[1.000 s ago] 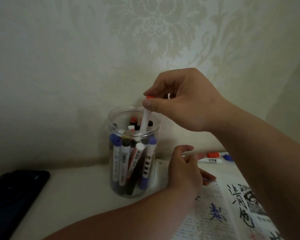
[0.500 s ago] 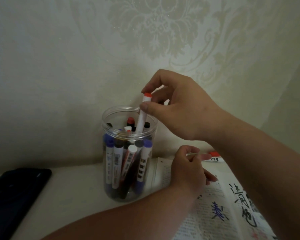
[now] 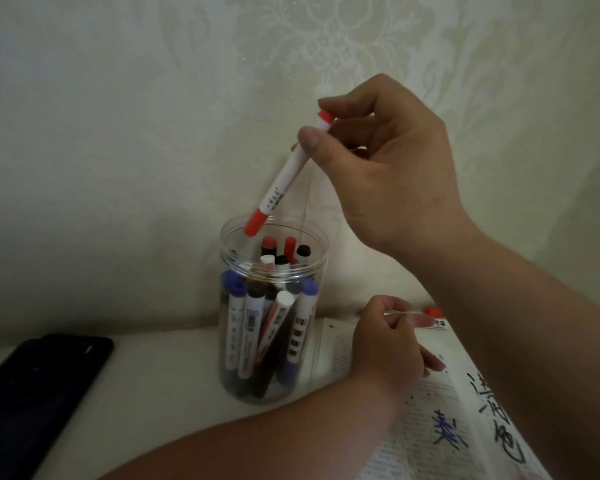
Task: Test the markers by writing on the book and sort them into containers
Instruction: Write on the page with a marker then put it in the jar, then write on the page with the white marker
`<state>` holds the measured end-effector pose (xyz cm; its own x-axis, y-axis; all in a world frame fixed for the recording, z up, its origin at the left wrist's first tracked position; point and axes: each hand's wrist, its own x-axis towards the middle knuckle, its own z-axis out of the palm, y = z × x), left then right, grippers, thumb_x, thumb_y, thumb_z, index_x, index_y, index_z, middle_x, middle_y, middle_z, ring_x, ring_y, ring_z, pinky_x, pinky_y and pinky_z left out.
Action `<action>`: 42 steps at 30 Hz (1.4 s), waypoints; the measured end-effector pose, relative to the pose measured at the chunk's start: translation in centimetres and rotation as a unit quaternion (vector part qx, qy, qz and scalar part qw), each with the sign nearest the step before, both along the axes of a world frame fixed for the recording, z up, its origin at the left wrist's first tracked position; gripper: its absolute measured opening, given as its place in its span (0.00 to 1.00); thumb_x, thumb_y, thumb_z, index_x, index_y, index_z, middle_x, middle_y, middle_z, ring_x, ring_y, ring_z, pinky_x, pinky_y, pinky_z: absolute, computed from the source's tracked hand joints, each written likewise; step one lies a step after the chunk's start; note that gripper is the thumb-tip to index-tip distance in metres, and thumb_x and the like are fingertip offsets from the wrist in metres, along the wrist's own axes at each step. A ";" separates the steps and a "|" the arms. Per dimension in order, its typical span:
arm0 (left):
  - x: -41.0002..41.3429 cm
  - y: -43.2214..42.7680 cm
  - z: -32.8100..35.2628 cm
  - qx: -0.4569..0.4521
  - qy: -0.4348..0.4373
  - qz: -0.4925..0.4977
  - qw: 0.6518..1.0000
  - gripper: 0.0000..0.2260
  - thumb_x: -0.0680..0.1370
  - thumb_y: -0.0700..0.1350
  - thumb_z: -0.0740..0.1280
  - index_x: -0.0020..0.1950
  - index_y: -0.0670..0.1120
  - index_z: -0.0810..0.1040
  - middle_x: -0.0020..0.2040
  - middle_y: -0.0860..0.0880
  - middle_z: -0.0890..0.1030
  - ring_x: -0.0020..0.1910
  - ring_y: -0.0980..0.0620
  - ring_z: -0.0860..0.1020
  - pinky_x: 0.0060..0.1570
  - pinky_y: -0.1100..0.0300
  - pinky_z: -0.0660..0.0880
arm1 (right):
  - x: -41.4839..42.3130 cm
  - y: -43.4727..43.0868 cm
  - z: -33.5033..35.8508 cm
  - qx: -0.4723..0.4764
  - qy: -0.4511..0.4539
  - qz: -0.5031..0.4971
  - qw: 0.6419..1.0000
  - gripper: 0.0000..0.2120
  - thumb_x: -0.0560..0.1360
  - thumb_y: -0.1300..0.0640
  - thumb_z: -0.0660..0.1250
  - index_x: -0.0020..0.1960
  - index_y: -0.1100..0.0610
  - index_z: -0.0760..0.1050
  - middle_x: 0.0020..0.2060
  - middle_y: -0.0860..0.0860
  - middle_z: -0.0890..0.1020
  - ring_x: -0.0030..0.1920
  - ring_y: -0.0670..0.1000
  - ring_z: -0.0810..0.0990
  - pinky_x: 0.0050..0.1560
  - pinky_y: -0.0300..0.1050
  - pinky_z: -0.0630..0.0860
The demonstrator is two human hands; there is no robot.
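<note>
Hands: right hand [image 3: 392, 174] pinches red marker [image 3: 280, 189], cap end toward 7 o'clock above jar [image 3: 317, 344]; left hand [image 3: 383, 344], loosely curled, empty, on book [image 3: 430, 407].

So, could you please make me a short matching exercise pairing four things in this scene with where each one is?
Things:
1. red marker
2. clear jar
3. black phone
4. open book

Places:
A. under the left hand
B. lying at far left
C. pinched in the right hand
D. below the held marker, full of markers

Pairs: 1-C, 2-D, 3-B, 4-A.
</note>
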<state>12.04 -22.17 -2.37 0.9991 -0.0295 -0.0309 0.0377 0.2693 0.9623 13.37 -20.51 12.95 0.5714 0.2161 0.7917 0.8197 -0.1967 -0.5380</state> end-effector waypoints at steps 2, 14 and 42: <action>0.0 0.0 0.1 0.000 0.000 0.002 1.000 0.10 0.81 0.37 0.55 0.58 0.44 0.74 0.35 0.53 0.82 0.23 0.57 0.76 0.26 0.62 0.72 | 0.2 0.2 -0.5 -0.056 0.008 0.013 0.998 0.07 0.75 0.62 0.74 0.51 0.59 0.78 0.40 0.51 0.85 0.41 0.46 0.85 0.45 0.39 0.80; 0.2 -0.2 -0.2 0.010 0.011 0.016 1.000 0.07 0.79 0.41 0.62 0.56 0.45 0.76 0.40 0.45 0.82 0.28 0.55 0.78 0.31 0.59 0.75 | 0.0 0.9 -1.5 -0.278 0.040 -0.044 0.959 0.07 0.76 0.53 0.72 0.54 0.48 0.83 0.40 0.40 0.82 0.43 0.38 0.80 0.46 0.30 0.76; -0.5 0.6 1.0 0.008 0.028 -0.006 1.000 0.07 0.83 0.38 0.60 0.50 0.48 0.75 0.43 0.46 0.83 0.27 0.52 0.77 0.27 0.61 0.73 | 0.2 -7.2 0.1 -0.182 0.152 -0.114 0.965 0.09 0.78 0.51 0.68 0.45 0.52 0.86 0.41 0.48 0.87 0.40 0.46 0.84 0.43 0.38 0.82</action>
<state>11.50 -21.61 -1.37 0.9954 -0.0408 -0.0872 0.0947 0.2536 0.9627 13.58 -27.70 13.01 0.8311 0.2896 0.4748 0.5477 -0.5742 -0.6086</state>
